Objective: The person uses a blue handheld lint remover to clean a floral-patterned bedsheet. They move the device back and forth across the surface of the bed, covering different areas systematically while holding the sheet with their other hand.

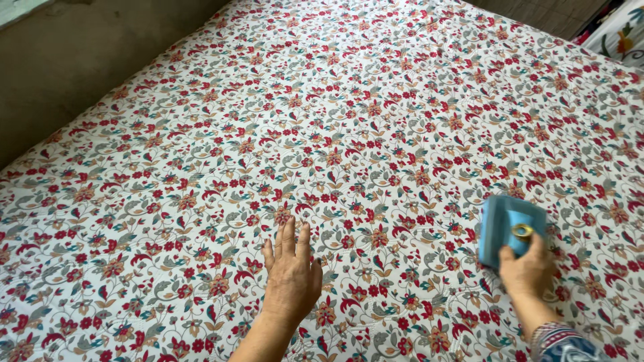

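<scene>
Blue brush (508,228) with a gold ring on its back, tilted on edge, low right on the floral sheet (376,114), sheet white with red flowers, spread flat across the bed

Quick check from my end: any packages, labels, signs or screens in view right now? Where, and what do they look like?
None: no package, label, sign or screen shows.
Blue brush-like tool: in the right hand, lower right, boxy, with a gold ring on top.
Left hand: flat on the bedsheet, white with red and grey-green flowers.
</scene>
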